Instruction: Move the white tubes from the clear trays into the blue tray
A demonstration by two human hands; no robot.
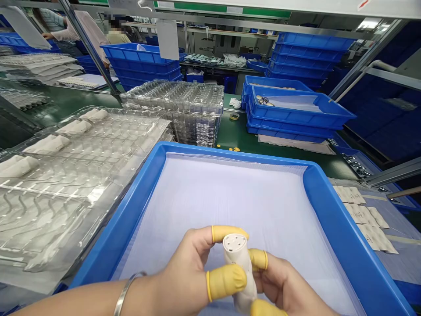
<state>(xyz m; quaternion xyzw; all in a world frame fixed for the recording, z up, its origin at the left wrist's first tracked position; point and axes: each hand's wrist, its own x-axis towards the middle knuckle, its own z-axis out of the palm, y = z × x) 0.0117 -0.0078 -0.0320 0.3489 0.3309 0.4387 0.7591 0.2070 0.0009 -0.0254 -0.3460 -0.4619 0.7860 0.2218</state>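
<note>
The plastic cylinder (237, 263) is white, its end dotted with dark holes; the finger cots (226, 281) are yellow, the tray (197, 163) blue with a pale lavender lining (250, 206), the desk (240, 142) dark green.

On my remote feed, a stack of clear blister trays (173, 112) stands beyond the blue tray (230, 153), with a roll of tape (234, 116) lying on the green bench (237, 136) just beside it. To the right, stacked blue crates (296, 116) hold metal discs (263, 100), and a co-worker's sleeve (62, 35) shows at far left.
</note>
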